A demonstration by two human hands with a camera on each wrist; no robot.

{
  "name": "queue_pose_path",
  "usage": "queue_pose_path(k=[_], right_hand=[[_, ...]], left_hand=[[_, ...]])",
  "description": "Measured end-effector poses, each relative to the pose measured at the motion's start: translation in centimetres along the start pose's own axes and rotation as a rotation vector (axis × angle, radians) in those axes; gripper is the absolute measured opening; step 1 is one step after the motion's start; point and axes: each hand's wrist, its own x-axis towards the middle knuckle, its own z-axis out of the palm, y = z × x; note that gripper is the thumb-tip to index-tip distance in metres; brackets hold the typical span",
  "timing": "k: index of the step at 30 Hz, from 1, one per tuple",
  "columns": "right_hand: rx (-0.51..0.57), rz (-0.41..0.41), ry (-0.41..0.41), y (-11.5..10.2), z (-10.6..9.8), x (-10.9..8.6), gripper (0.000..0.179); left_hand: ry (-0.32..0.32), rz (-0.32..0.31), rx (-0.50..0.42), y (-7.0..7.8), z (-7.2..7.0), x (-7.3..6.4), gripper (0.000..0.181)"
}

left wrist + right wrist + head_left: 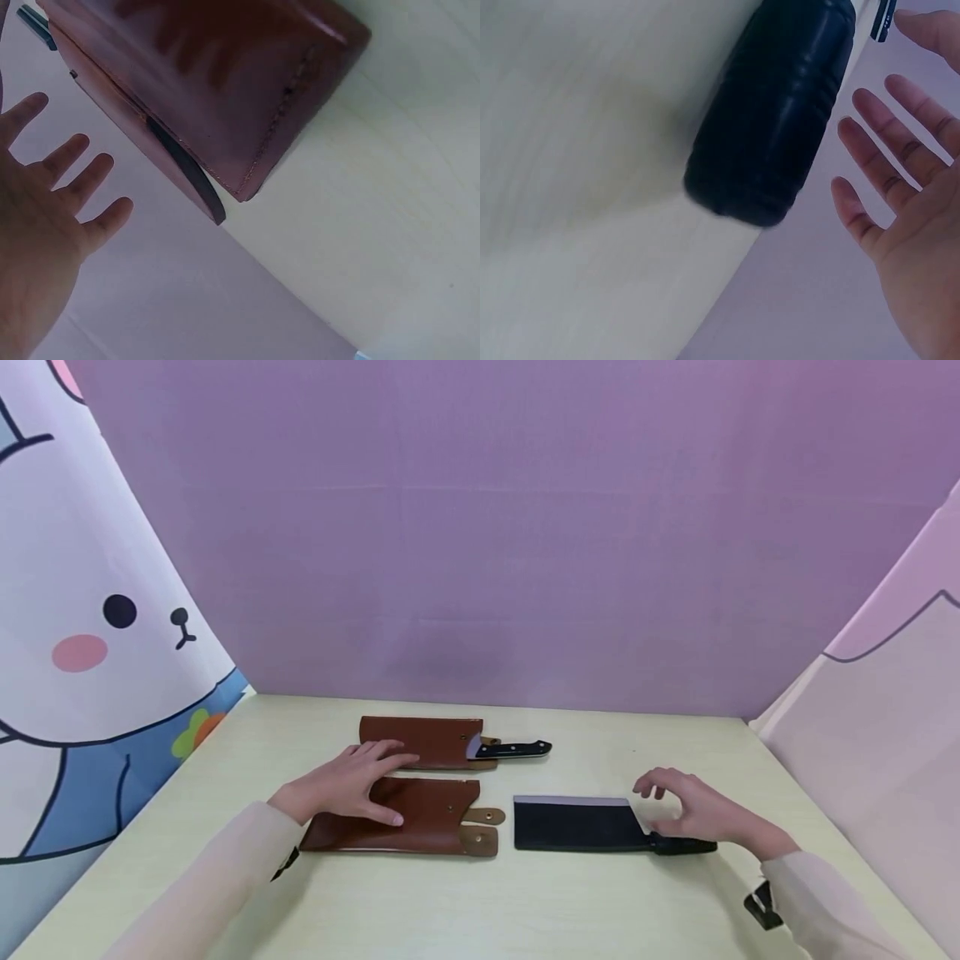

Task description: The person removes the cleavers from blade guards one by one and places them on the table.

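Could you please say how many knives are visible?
2: the smaller knife partly inside the far sheath, the cleaver by the right hand. The near sheath could hide another.

Screened booth, purple backdrop (525, 543)

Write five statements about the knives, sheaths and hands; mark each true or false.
1. The broad, mostly black cleaver lies right of the nearer brown leather sheath. True.
2. A hand grips the cleaver. False: the right hand is open near its black handle.
3. The knife with a riveted black handle reaches into the farther brown leather sheath. True.
4. The cleaver and knife point opposite ways. False: both handles point right.
5. The left hand is open over the nearer sheath. True.
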Motion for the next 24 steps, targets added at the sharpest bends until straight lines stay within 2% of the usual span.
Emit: queue_pose_path(k=[8,17,24], right_hand=[[0.048,0.122,-0.061,-0.1,1.4,2.1,0.037],[-0.019,0.158,-0.068,-0.5,2.4,4.4,0.035],[-0.013,0.177,-0.105,-0.6,3.0,6.6,0.036]], left_hand=[[0.002,-0.057,-0.005,-0.7,0.5,1.1,0.084],[0.028,-0.079,0.032,-1.4,0.8,2.6,0.081],[0.041,-0.113,0.072,-1.6,0.6,3.8,0.081]])
